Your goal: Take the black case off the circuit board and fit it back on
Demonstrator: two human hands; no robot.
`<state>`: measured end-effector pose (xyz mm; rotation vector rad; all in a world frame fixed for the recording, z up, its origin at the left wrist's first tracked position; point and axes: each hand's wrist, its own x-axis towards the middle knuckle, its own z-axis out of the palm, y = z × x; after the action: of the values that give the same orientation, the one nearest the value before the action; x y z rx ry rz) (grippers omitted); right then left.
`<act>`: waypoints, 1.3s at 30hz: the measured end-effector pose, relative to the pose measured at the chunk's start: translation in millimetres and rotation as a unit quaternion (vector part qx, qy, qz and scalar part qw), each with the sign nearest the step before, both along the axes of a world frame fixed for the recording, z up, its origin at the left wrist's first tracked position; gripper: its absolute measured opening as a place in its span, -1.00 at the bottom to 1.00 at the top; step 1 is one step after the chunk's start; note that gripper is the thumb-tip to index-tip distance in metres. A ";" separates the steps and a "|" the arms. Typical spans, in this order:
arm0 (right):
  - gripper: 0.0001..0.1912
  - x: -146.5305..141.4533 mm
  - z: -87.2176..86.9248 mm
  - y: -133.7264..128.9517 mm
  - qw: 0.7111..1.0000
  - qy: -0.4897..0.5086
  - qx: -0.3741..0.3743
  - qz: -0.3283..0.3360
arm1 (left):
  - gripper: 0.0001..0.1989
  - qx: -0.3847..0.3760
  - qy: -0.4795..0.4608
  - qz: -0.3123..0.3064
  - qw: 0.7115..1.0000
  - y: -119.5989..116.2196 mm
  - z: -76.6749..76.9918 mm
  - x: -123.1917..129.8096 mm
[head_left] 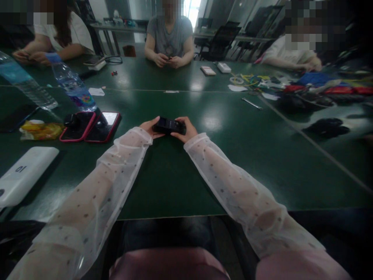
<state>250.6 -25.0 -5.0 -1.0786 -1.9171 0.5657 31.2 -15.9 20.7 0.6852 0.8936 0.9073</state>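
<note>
A small black handheld device, seemingly with a screen on its left part, is held just above or on the green table; I cannot tell whether it touches. My left hand grips its left end, thumb along the near edge of the top. Around the right end closes my right hand, fingers on the far side and thumb in front. Sheer dotted sleeves cover both forearms. The device's underside and some fingertips are hidden.
Left of my hands lie two red-cased phones, a yellow packet, a water bottle and a white power bank. A wrench and piled cables lie to the right. Across the table sits a person; others sit at both sides.
</note>
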 end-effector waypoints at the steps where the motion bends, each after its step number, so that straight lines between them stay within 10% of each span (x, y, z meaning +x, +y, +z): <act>1: -0.42 -0.2 -0.6 0.5 1.000 0.002 0.001 0.003 | -0.59 0.004 0.005 0.007 1.000 -1.0 0.7 0.4; 18: -0.22 4.4 13.7 -2.8 0.943 0.181 -0.272 0.069 | -0.54 0.028 0.015 -0.030 0.999 -16.5 17.3 1.2; 39: -0.31 -0.2 5.7 -0.9 0.935 0.232 -0.265 0.040 | -0.53 0.012 -0.003 -0.024 1.000 -9.5 8.9 2.3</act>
<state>250.4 -25.9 0.7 -1.0667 -1.4232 1.3149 33.4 -25.4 29.5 0.7203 0.8581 0.8777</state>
